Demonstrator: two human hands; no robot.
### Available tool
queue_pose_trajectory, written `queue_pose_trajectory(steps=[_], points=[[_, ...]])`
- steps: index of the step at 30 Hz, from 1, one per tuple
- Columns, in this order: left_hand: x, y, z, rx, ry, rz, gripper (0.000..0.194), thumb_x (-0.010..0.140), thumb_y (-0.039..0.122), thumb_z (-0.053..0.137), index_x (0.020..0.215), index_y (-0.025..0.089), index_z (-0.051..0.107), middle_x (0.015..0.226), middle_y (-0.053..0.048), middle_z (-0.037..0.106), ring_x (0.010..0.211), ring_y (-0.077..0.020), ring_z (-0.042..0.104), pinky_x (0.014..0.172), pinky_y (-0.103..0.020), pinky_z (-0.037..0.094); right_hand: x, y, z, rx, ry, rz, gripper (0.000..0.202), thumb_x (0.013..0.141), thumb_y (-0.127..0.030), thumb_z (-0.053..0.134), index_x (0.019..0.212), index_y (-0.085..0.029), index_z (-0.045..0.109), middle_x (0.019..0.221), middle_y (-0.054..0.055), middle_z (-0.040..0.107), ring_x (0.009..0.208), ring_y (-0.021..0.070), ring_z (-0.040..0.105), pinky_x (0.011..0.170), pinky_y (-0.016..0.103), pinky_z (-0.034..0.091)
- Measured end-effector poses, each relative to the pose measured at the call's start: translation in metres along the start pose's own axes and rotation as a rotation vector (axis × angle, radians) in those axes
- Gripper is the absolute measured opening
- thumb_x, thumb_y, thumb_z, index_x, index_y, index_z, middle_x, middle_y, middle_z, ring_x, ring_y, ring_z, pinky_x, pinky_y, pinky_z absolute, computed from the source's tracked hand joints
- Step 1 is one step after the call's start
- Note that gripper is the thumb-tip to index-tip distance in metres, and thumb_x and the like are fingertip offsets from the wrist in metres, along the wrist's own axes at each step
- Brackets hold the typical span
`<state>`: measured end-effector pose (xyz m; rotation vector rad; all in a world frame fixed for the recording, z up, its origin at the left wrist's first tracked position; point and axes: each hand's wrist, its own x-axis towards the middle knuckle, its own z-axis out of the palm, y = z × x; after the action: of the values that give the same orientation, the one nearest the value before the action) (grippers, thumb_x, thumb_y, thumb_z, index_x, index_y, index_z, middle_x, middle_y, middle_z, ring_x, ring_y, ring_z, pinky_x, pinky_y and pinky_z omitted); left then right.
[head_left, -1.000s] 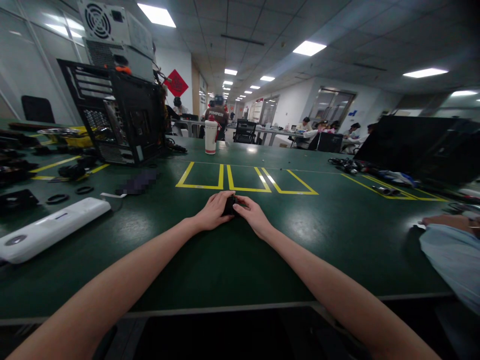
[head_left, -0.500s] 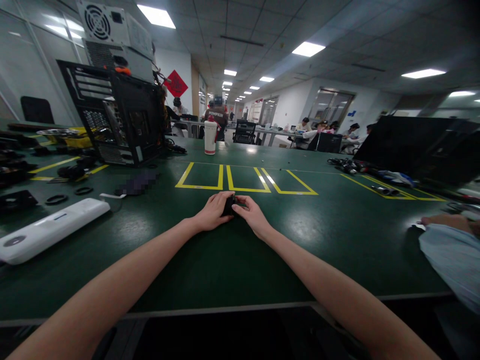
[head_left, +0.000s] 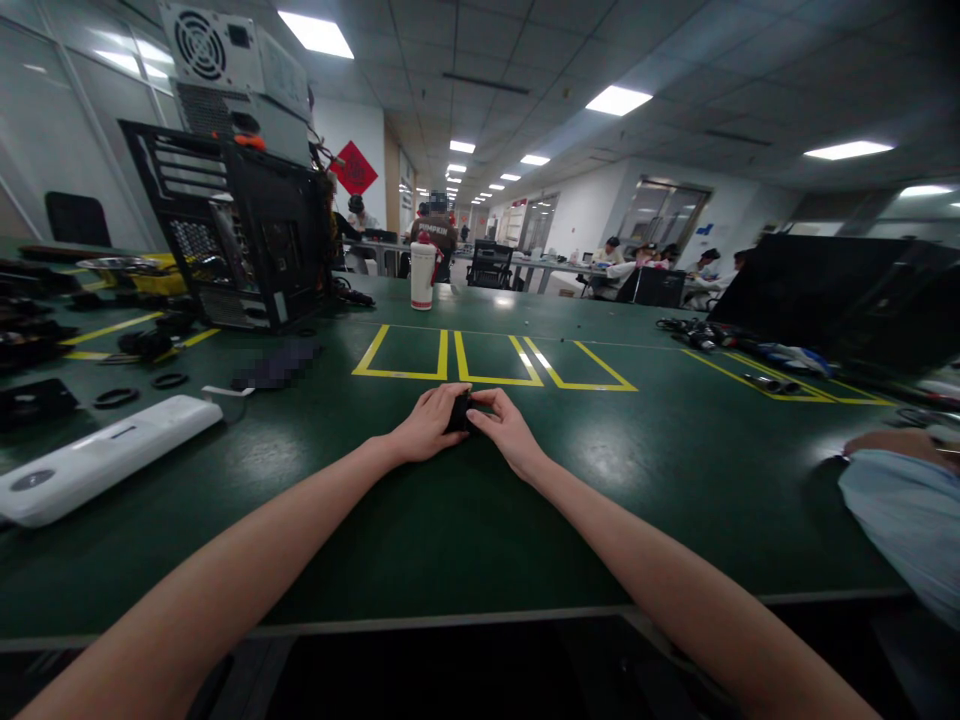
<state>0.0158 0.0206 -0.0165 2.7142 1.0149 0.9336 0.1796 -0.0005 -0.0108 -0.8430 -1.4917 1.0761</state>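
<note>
A small black object (head_left: 459,412) is held between my two hands near the middle of the green table (head_left: 450,540). My left hand (head_left: 431,424) wraps round its left side, fingers on top and thumb below. From the right, my right hand (head_left: 501,424) pinches it with thumb and fingertips. What the object is cannot be made out, as the fingers cover much of it. Just beyond the hands lie yellow tape outlines (head_left: 499,381) on the table top.
At the left stand a black computer case (head_left: 262,240) and a long white device (head_left: 109,455). A white cup (head_left: 422,275) is further back. To the right are cables (head_left: 686,330), a black panel (head_left: 817,295) and another person's sleeve (head_left: 900,510).
The view has shifted very slightly. Both hands keep the same hold on the black object, and the other person's hand at the right has moved a little.
</note>
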Motion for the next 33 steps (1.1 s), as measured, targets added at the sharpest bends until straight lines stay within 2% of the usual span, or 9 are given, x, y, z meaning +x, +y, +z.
queue_pose_trajectory(steps=[6, 10, 15, 23, 27, 33], points=[[-0.0009, 0.0002, -0.0013, -0.009, 0.002, 0.009, 0.064, 0.073, 0.025, 0.056, 0.125, 0.022, 0.020, 0.123, -0.009, 0.038, 0.117, -0.0239, 0.036, 0.100, -0.045, 0.026, -0.0006, -0.0025, -0.0004, 0.000, -0.052, 0.104, 0.032, 0.069, -0.023, 0.059, 0.100, -0.020, 0.052, 0.107, 0.004, 0.054, 0.099, 0.0161, 0.052, 0.092, 0.035, 0.037], [-0.0012, 0.0007, -0.0022, -0.015, 0.002, 0.012, 0.063, 0.073, 0.025, 0.056, 0.124, 0.022, 0.020, 0.123, -0.009, 0.038, 0.117, -0.0237, 0.036, 0.100, -0.046, 0.026, -0.0029, -0.0043, 0.0015, 0.030, -0.046, 0.063, 0.030, 0.067, -0.023, 0.062, 0.095, -0.021, 0.051, 0.104, 0.001, 0.053, 0.095, 0.0148, 0.054, 0.090, 0.034, 0.039], [-0.0006, 0.0010, -0.0008, -0.005, 0.012, 0.009, 0.062, 0.072, 0.025, 0.057, 0.123, 0.022, 0.022, 0.123, -0.009, 0.038, 0.116, -0.0233, 0.036, 0.100, -0.044, 0.026, -0.0021, -0.0013, 0.0018, -0.002, -0.027, 0.067, 0.021, 0.071, -0.027, 0.057, 0.090, -0.022, 0.050, 0.097, 0.000, 0.054, 0.088, 0.0129, 0.055, 0.088, 0.035, 0.041], [-0.0005, 0.0015, -0.0013, -0.007, 0.014, 0.017, 0.062, 0.072, 0.024, 0.056, 0.123, 0.022, 0.021, 0.123, -0.009, 0.038, 0.116, -0.0233, 0.037, 0.100, -0.044, 0.026, -0.0001, 0.0015, -0.0007, -0.039, -0.044, 0.079, 0.033, 0.071, -0.026, 0.057, 0.103, -0.022, 0.050, 0.111, 0.004, 0.052, 0.100, 0.0157, 0.052, 0.092, 0.036, 0.037], [-0.0006, 0.0019, -0.0025, -0.014, 0.010, 0.019, 0.062, 0.072, 0.024, 0.056, 0.124, 0.022, 0.021, 0.124, -0.009, 0.038, 0.117, -0.0237, 0.036, 0.099, -0.045, 0.027, -0.0016, 0.0014, 0.0005, 0.000, -0.043, 0.038, 0.031, 0.067, -0.026, 0.061, 0.096, -0.022, 0.050, 0.105, 0.001, 0.053, 0.096, 0.0148, 0.053, 0.091, 0.034, 0.039], [-0.0010, 0.0019, -0.0026, -0.016, 0.005, 0.008, 0.063, 0.072, 0.024, 0.056, 0.123, 0.023, 0.021, 0.123, -0.009, 0.038, 0.117, -0.0236, 0.036, 0.099, -0.045, 0.026, -0.0022, 0.0009, 0.0004, -0.022, -0.035, 0.043, 0.023, 0.071, -0.030, 0.057, 0.092, -0.022, 0.051, 0.098, 0.000, 0.054, 0.092, 0.0139, 0.053, 0.087, 0.035, 0.041]])
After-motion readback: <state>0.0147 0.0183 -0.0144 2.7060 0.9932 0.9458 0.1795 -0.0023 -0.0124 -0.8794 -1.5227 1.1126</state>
